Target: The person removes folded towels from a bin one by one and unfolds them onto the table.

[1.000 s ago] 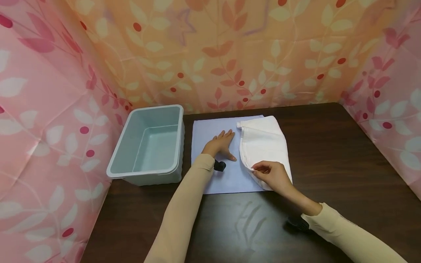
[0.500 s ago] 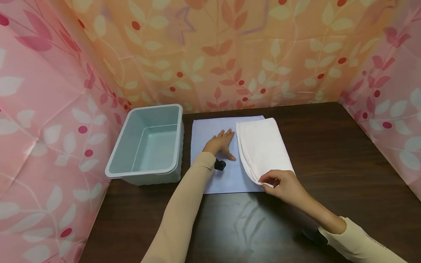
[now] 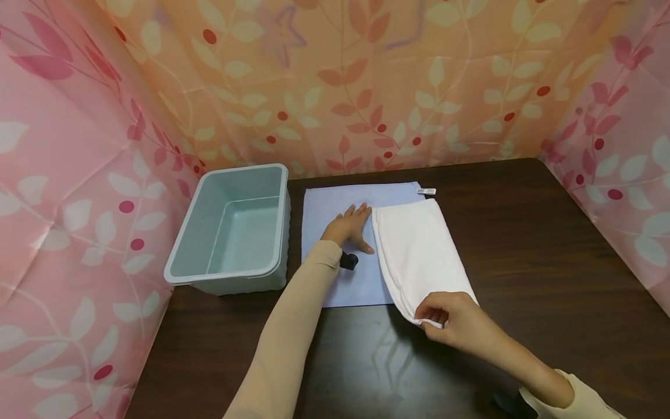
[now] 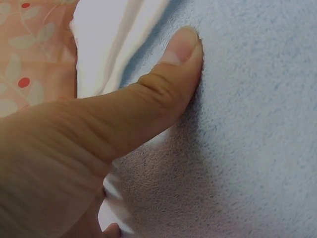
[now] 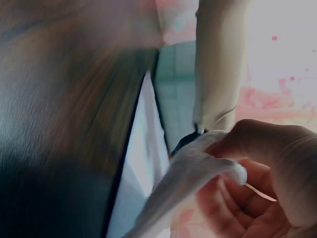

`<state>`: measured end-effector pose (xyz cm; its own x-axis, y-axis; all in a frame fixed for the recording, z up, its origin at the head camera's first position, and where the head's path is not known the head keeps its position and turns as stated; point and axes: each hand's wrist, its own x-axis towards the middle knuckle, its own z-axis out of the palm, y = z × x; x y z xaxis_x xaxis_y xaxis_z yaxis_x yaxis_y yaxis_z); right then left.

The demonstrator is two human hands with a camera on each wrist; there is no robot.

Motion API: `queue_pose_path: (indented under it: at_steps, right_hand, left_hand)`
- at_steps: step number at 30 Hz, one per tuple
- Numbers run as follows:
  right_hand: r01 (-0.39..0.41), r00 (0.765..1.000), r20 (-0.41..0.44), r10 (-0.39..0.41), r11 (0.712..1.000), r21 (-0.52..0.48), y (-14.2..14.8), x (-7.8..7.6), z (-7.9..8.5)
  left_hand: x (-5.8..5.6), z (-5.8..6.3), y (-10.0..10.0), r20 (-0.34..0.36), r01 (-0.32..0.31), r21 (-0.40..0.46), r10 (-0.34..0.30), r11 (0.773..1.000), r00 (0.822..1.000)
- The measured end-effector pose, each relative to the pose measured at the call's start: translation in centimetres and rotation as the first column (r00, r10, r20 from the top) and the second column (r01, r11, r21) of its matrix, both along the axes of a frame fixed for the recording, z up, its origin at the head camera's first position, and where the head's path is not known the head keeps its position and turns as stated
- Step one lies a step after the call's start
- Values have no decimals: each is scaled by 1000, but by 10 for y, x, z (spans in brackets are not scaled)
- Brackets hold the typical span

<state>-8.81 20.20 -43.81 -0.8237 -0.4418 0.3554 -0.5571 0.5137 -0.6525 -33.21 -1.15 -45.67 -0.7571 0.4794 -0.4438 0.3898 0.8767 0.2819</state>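
A light blue towel (image 3: 335, 201) lies flat on the dark table, with a small white tag at its far right corner. My left hand (image 3: 349, 227) is spread on it, thumb pointing toward the near side; the left wrist view shows the thumb resting on the nap. Over the right part of the blue towel lies a folded white towel (image 3: 419, 250). My right hand (image 3: 450, 317) pinches its near corner between thumb and fingers, past the blue towel's near edge. In the right wrist view that pinched white corner (image 5: 193, 171) is raised off the table.
To the left stands a grey-blue plastic tub (image 3: 227, 227), its inside bare. Dark wooden table (image 3: 534, 250) extends to the right and in front. Flowered curtains (image 3: 335, 87) close off the back and both sides.
My right hand has drawn the white towel's corner toward me and slightly right. The towel's far folded flap has straightened, and the blue towel's tag now shows. My left hand stays in place.
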Motion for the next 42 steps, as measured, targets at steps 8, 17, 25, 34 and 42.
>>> queue_pose_path:
  at_steps: [8, 17, 25, 34, 42]
  right_hand:
    - [-82, 991, 106, 76, 995, 60, -5, 13, 5]
    - [-190, 875, 463, 144, 980, 56, -1, 0, -14]
    - [-225, 781, 595, 191, 974, -18, 12, -52, 4]
    - [266, 913, 305, -269, 963, 52, -15, -158, 15]
    - [398, 902, 135, -411, 911, 112, -45, -212, -22]
  left_hand:
    - [3, 1, 3, -10, 2, -12, -2, 1000, 1000]
    - [8, 12, 6, -32, 13, -125, -17, 992, 999]
    - [5, 20, 1, -26, -30, -88, 28, 996, 999]
    - [-1, 13, 2, -17, -51, -90, 50, 995, 999]
    - [0, 8, -1, -30, -42, -79, 40, 996, 999]
